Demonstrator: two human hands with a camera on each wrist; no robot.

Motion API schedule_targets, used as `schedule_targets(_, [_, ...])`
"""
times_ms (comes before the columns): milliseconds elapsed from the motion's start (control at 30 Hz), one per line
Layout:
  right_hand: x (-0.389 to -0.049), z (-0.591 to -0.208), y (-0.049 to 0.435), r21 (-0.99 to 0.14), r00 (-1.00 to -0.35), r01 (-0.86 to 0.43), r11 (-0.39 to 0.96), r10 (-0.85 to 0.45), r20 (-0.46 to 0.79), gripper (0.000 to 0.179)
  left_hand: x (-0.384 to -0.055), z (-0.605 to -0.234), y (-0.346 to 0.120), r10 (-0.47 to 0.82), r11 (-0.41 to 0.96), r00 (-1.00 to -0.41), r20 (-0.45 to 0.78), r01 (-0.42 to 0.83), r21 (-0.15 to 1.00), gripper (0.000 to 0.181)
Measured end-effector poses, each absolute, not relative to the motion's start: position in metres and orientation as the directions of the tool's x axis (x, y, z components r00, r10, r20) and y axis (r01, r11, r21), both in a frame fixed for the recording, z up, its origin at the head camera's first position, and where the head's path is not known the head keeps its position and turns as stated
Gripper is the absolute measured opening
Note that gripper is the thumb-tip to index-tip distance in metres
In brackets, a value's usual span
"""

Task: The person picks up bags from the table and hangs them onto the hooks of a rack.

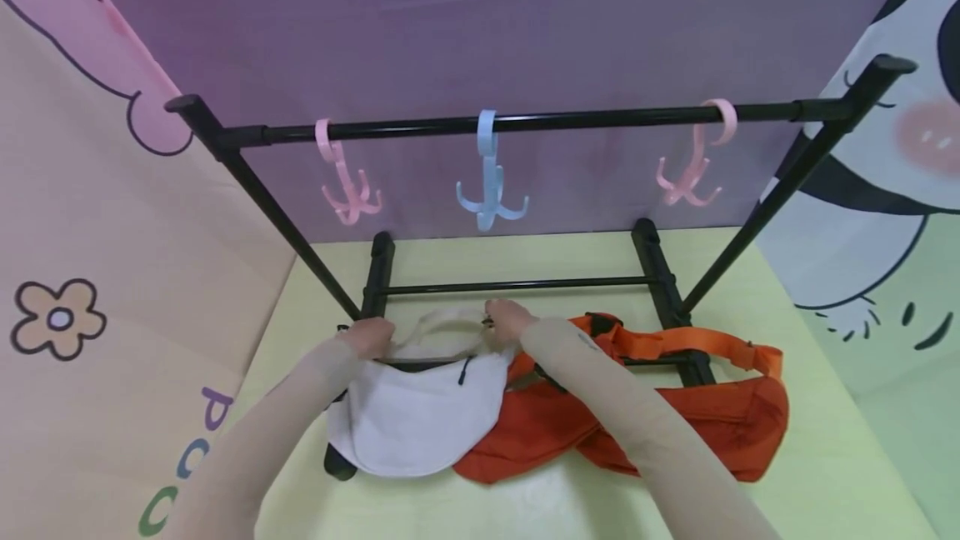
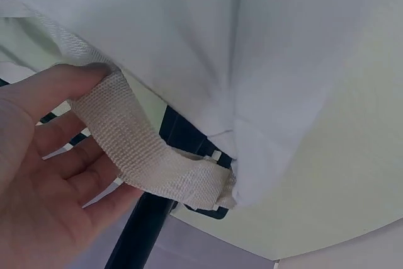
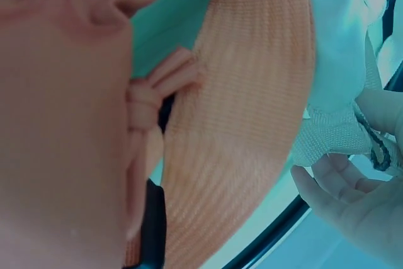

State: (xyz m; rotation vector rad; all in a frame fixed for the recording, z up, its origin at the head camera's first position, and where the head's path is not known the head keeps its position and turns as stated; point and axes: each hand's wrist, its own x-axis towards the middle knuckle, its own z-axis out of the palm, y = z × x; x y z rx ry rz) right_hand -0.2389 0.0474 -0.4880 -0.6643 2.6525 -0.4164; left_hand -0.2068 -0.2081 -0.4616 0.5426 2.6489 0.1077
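A white waist bag (image 1: pixel 427 423) lies over the front of the rack's base. My left hand (image 1: pixel 371 337) is at its left end; in the left wrist view the thumb and fingers pinch its cream webbing strap (image 2: pixel 126 130). Toward the bag's right end, my right hand (image 1: pixel 508 322) grips the strap's other side, by a dark-edged fold in the right wrist view, where the strap end (image 3: pixel 334 133) sits between thumb and fingers. Beside the white bag lies orange-red bag fabric (image 1: pixel 525 432) with an orange strap (image 1: pixel 697 342), partly hidden under my right forearm.
A black rack stands around the bags, its top bar (image 1: pixel 592 119) crossing above my hands. From it hang a pink hook (image 1: pixel 348 190), a blue hook (image 1: pixel 491 190) and another pink hook (image 1: pixel 690 173). A lower bar (image 1: pixel 517 285) runs behind my hands.
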Motion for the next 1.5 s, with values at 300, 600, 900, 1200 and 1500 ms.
schedule_targets(300, [-0.235,-0.466,0.051,-0.431,-0.823,-0.375,0.821,-0.508,-0.252,0.033,-0.209,-0.461,-0.215,0.406,0.914,-0.852,-0.33,0.376,0.153,0.011])
schedule_targets(600, [-0.242,-0.472,0.048,-0.431,-0.811,-0.359,0.828,-0.505,-0.294,0.049,-0.209,-0.443,-0.222,0.455,0.882,-0.838,-0.301,0.379,0.279,0.005])
schedule_targets(900, [-0.243,-0.457,0.05,-0.471,-0.788,-0.357,0.806,-0.531,-0.312,0.054,-0.209,-0.428,-0.226,0.469,0.858,-0.834,-0.291,0.353,0.373,0.016])
schedule_targets(1200, [-0.241,-0.444,0.051,-0.507,-0.735,-0.407,0.76,-0.602,-0.312,0.054,-0.205,-0.414,-0.223,0.516,0.813,-0.832,-0.205,0.4,0.422,0.007])
schedule_targets(1500, [-0.233,-0.432,0.051,-0.536,-0.711,-0.39,0.748,-0.615,-0.341,0.063,-0.201,-0.396,-0.223,0.522,0.778,-0.841,-0.144,0.4,0.485,0.018])
